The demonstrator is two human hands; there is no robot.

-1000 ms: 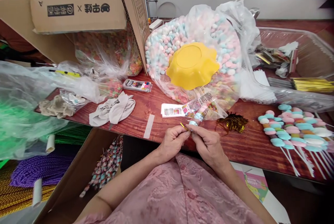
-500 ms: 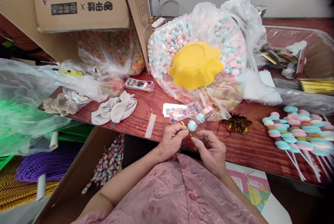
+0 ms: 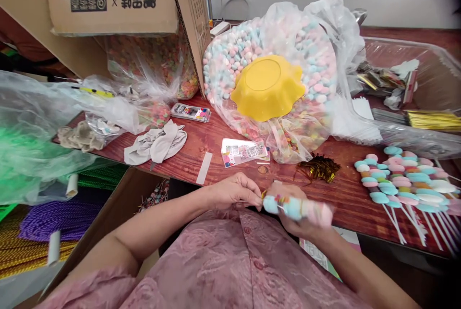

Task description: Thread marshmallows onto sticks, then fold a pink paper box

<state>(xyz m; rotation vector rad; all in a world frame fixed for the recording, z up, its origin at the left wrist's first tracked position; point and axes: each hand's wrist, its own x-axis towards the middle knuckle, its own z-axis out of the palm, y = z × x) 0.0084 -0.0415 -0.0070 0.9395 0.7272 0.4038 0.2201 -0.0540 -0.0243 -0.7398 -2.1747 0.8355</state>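
My right hand [image 3: 293, 220] grips a wrapped candy skewer [image 3: 297, 207] of blue and pink marshmallow pieces, held level over my lap below the table's front edge. My left hand [image 3: 232, 190] pinches a thin gold twist tie [image 3: 264, 194] at the skewer's left end. The fingertips of both hands meet there. A loose heap of gold twist ties [image 3: 319, 167] lies on the red-brown table [image 3: 201, 143] just beyond my hands. A printed label card [image 3: 243, 150] lies to the left of that heap.
A big clear bag of pastel marshmallows [image 3: 252, 54] holds a yellow bowl [image 3: 268, 87]. Finished skewers [image 3: 403, 179] lie at right. A cardboard box [image 3: 115, 4], white gloves [image 3: 156, 143] and plastic bags stand at left. An open carton [image 3: 118, 203] with skewers sits below the table.
The candy skewer has swung down from pointing away over the table to lying level over my lap. Both hands have drawn back toward me, and the label card now lies uncovered.
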